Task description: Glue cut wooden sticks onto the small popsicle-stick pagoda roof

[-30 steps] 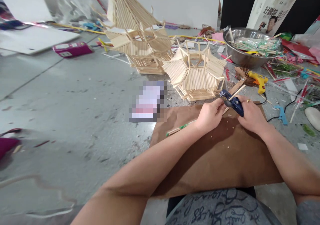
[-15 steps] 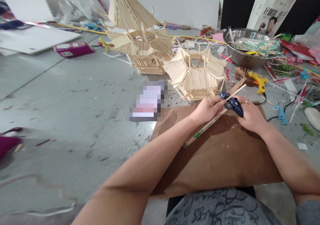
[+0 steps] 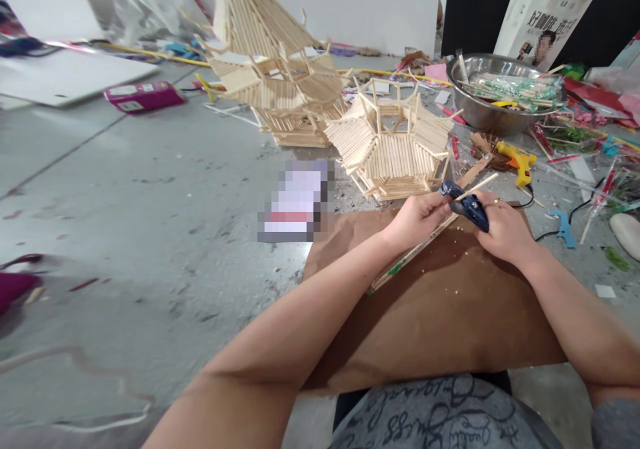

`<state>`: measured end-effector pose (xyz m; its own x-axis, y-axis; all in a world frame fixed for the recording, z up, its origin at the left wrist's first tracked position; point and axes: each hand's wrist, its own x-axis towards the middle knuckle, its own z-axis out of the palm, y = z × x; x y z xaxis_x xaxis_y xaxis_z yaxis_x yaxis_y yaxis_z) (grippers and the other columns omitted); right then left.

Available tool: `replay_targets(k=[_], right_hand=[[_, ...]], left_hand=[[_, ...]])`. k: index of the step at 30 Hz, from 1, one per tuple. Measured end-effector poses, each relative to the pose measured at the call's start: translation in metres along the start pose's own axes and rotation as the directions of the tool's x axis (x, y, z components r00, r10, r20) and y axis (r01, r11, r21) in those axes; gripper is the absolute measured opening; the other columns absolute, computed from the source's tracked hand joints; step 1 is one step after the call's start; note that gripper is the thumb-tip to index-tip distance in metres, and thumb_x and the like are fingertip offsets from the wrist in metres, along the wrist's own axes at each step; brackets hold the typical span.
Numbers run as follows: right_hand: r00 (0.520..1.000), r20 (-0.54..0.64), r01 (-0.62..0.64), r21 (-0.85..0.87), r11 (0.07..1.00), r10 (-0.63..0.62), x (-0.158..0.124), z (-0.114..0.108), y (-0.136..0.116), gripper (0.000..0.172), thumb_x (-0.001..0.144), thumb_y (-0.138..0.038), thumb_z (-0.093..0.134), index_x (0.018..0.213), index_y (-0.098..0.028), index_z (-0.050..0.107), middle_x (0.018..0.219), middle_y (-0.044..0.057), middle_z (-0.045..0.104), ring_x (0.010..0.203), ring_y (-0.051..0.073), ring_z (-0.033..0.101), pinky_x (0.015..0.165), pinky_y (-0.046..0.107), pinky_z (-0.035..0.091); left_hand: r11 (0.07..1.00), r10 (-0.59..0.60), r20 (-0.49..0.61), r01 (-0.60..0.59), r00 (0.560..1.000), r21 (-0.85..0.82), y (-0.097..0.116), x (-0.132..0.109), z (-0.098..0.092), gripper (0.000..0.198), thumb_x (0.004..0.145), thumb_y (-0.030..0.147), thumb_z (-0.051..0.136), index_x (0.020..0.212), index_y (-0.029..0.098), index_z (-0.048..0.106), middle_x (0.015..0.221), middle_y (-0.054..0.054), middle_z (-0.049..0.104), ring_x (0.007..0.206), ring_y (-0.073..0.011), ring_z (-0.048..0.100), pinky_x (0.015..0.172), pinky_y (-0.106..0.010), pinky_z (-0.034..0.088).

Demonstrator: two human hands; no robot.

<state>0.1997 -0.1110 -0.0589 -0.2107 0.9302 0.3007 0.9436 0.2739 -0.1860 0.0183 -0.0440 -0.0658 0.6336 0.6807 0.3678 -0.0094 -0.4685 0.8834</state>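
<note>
My left hand [image 3: 417, 219] is closed, pinching a thin wooden stick [image 3: 484, 183] whose free end points up to the right. The fingers of my right hand [image 3: 507, 229] wrap round a dark blue hand cutter [image 3: 470, 209]. Its head meets the stick close to my left fingertips; the exact contact is hidden. Below both hands, a wrapped pair of chopsticks [image 3: 413, 256] with a green mark lies slantwise over brown paper [image 3: 450, 329]. Just beyond stands a low, many-sided stick model [image 3: 400, 156] with sloping roof panels.
A taller stick tower [image 3: 280, 89] with a pointed roof stands behind. A phone [image 3: 295, 202] lies left of the paper. To the right are a yellow glue gun [image 3: 520, 162], a light blue clip [image 3: 563, 229] and a metal bowl [image 3: 500, 116] of wrapped sticks. Scraps litter the floor.
The stick's free end and the cutter have shifted very slightly right and down. Both hands keep their grip, and the models stay in place.
</note>
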Motion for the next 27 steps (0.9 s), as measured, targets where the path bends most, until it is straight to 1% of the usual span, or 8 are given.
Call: replay_targets(k=[3, 6, 9, 14, 17, 20, 23, 27], right_hand=[[1.0, -0.006, -0.006, -0.011, 1.0, 0.006, -0.0002, 0.0007, 0.0005, 0.05, 0.068, -0.018, 0.047, 0.118, -0.012, 0.047, 0.114, 0.015, 0.062, 0.107, 0.029, 0.057, 0.088, 0.044, 0.048], [1.0, -0.008, -0.011, -0.026, 1.0, 0.011, -0.0002, 0.0005, 0.0006, 0.05, 0.068, -0.017, 0.046, 0.118, -0.012, 0.047, 0.114, 0.015, 0.062, 0.106, 0.028, 0.058, 0.088, 0.043, 0.048], [1.0, -0.004, -0.018, -0.042, 0.999, 0.018, -0.0008, 0.0003, 0.0005, 0.051, 0.068, -0.017, 0.047, 0.118, -0.014, 0.048, 0.114, 0.013, 0.063, 0.106, 0.028, 0.058, 0.088, 0.042, 0.048], [0.999, 0.012, -0.052, -0.07, 0.996, 0.053, -0.0017, -0.0004, 0.0, 0.05, 0.069, -0.018, 0.047, 0.119, -0.012, 0.049, 0.111, 0.013, 0.063, 0.102, 0.027, 0.06, 0.087, 0.039, 0.048], [0.997, 0.027, -0.064, -0.08, 0.995, 0.066, -0.0014, -0.001, -0.0009, 0.048, 0.071, -0.02, 0.047, 0.119, -0.013, 0.049, 0.111, 0.013, 0.064, 0.1, 0.026, 0.06, 0.085, 0.038, 0.048], [0.995, 0.048, -0.081, -0.091, 0.993, 0.086, -0.0013, -0.0015, -0.002, 0.049, 0.072, -0.021, 0.047, 0.12, -0.012, 0.049, 0.113, 0.014, 0.063, 0.1, 0.026, 0.06, 0.084, 0.037, 0.048], [0.991, 0.072, -0.103, -0.101, 0.99, 0.11, -0.0012, -0.0024, -0.0032, 0.052, 0.071, -0.022, 0.048, 0.121, -0.01, 0.048, 0.116, 0.015, 0.062, 0.102, 0.027, 0.06, 0.084, 0.037, 0.048], [0.98, 0.119, -0.145, -0.11, 0.983, 0.158, -0.0003, -0.0045, -0.0056, 0.052, 0.071, -0.024, 0.049, 0.121, -0.011, 0.048, 0.115, 0.014, 0.063, 0.099, 0.027, 0.061, 0.081, 0.037, 0.048]], left_hand=[[0.999, 0.013, 0.018, -0.013, 1.0, 0.033, -0.0029, 0.0005, -0.0006, 0.019, 0.083, 0.024, 0.043, 0.07, 0.015, 0.053, 0.066, 0.001, 0.049, 0.063, -0.0095, 0.045, 0.058, -0.019, 0.039], [0.998, 0.028, 0.041, -0.03, 0.999, 0.052, -0.005, 0.0009, -0.0013, 0.02, 0.084, 0.025, 0.042, 0.075, 0.014, 0.055, 0.068, 0.0, 0.051, 0.065, -0.0099, 0.046, 0.061, -0.021, 0.041], [0.997, 0.034, 0.039, -0.036, 0.999, 0.069, -0.0045, 0.0009, -0.002, 0.021, 0.085, 0.026, 0.041, 0.078, 0.013, 0.056, 0.07, -0.001, 0.053, 0.066, -0.0105, 0.048, 0.063, -0.021, 0.042], [0.993, 0.052, 0.035, -0.055, 0.998, 0.103, -0.0022, 0.0008, -0.0033, 0.022, 0.086, 0.026, 0.042, 0.079, 0.012, 0.058, 0.069, -0.001, 0.054, 0.065, -0.0106, 0.05, 0.063, -0.022, 0.043], [0.994, 0.037, 0.043, -0.042, 0.998, 0.104, -0.0027, 0.0007, -0.0035, 0.023, 0.086, 0.026, 0.042, 0.081, 0.012, 0.059, 0.069, -0.001, 0.056, 0.065, -0.0105, 0.051, 0.063, -0.022, 0.044], [0.994, 0.021, 0.042, -0.025, 0.999, 0.107, -0.0043, 0.0004, -0.0032, 0.024, 0.087, 0.027, 0.042, 0.081, 0.013, 0.061, 0.069, -0.001, 0.057, 0.065, -0.0106, 0.051, 0.063, -0.022, 0.045], [0.996, 0.011, 0.045, -0.015, 0.999, 0.086, -0.0057, 0.0003, -0.0027, 0.025, 0.087, 0.028, 0.043, 0.081, 0.012, 0.062, 0.073, -0.002, 0.06, 0.069, -0.0114, 0.054, 0.068, -0.024, 0.047], [0.997, -0.011, 0.046, 0.008, 0.999, 0.071, -0.0051, 0.0005, -0.0025, 0.025, 0.087, 0.027, 0.044, 0.082, 0.012, 0.063, 0.075, -0.003, 0.063, 0.071, -0.0122, 0.057, 0.071, -0.026, 0.048]])
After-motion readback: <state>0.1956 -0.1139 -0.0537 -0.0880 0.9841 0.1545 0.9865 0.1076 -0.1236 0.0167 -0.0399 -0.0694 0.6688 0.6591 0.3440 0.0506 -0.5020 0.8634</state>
